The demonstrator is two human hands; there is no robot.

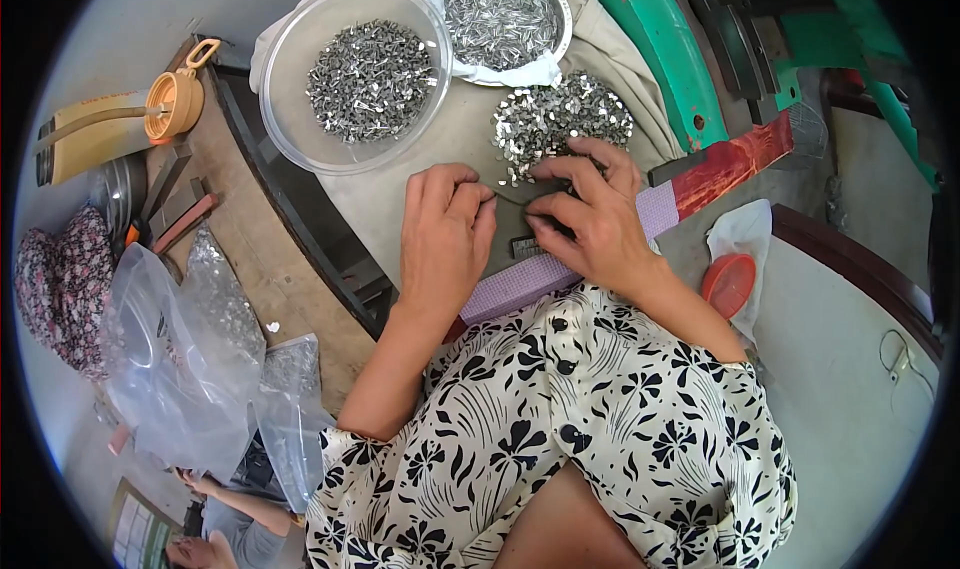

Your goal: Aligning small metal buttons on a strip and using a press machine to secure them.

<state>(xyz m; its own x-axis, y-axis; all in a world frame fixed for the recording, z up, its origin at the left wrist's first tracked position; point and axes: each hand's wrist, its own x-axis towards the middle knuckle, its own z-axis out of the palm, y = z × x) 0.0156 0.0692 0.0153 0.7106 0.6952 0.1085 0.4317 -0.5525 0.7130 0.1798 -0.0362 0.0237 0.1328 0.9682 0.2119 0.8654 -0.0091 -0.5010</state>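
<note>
Both hands rest close together on a dark flat plate (515, 231) near the middle of the cloth-covered work surface (400, 194). On the left hand (445, 234) the fingers are curled down with the tips pressed on the plate; whether anything small is pinched under them I cannot tell. On the right hand (590, 219) the fingers are bent, the thumb and forefinger come near each other at the plate's edge, and the other fingers touch the loose heap of small shiny metal pieces (560, 119) just far of it.

Far left of the heap stands a clear plastic bowl (290, 99) with more such pieces inside. To the right of this bowl, a second round dish (562, 14) lined with white plastic holds thin silver parts. Clear plastic bags (185, 359) lie at the near left, and an orange lid (728, 284) sits at the right.
</note>
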